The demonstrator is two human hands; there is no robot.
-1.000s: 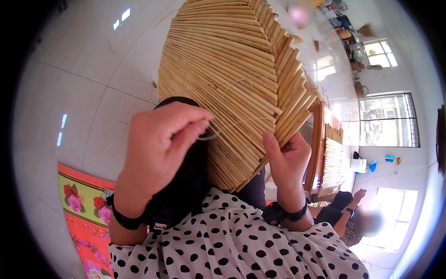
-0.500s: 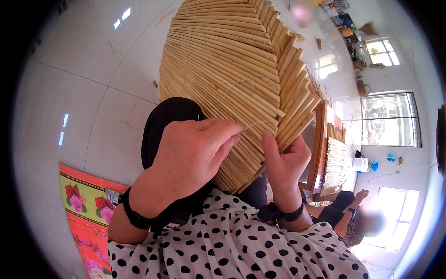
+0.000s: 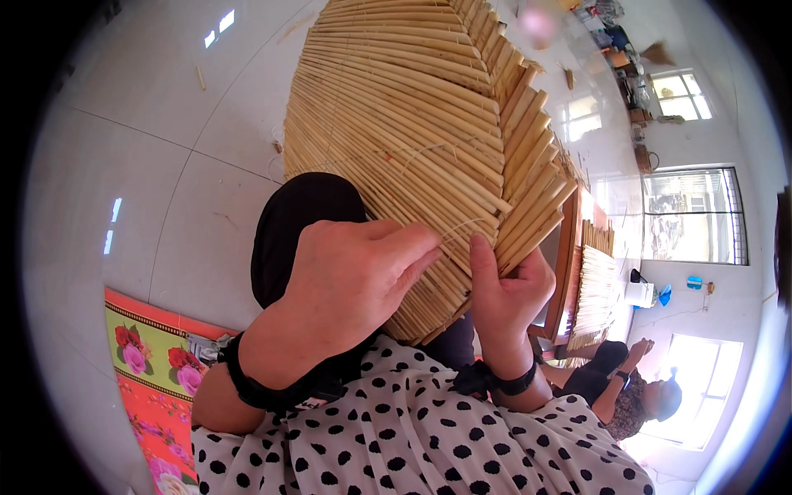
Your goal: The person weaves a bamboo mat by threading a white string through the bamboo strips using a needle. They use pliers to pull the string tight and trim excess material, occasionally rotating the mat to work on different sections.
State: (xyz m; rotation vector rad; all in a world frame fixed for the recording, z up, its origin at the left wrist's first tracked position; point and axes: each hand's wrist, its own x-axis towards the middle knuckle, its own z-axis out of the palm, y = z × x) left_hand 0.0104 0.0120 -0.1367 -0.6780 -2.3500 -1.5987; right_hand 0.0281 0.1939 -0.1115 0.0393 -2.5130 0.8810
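Bright daylight pours in from the windows [image 3: 689, 219] on my right, blowing them out white and leaving small glints on the glossy floor tiles [image 3: 148, 99]. My hands and the woven reed mat [image 3: 412, 124] look sharp and evenly lit. Toward the rim the fisheye bends straight lines and fades into a dark, soft vignette.

A plain craft workroom with a pale tiled floor [image 3: 165, 148], bright windows [image 3: 693, 216], a wooden frame [image 3: 568, 272] of split reed strips [image 3: 596, 289] and another seated worker [image 3: 627, 388] nearby
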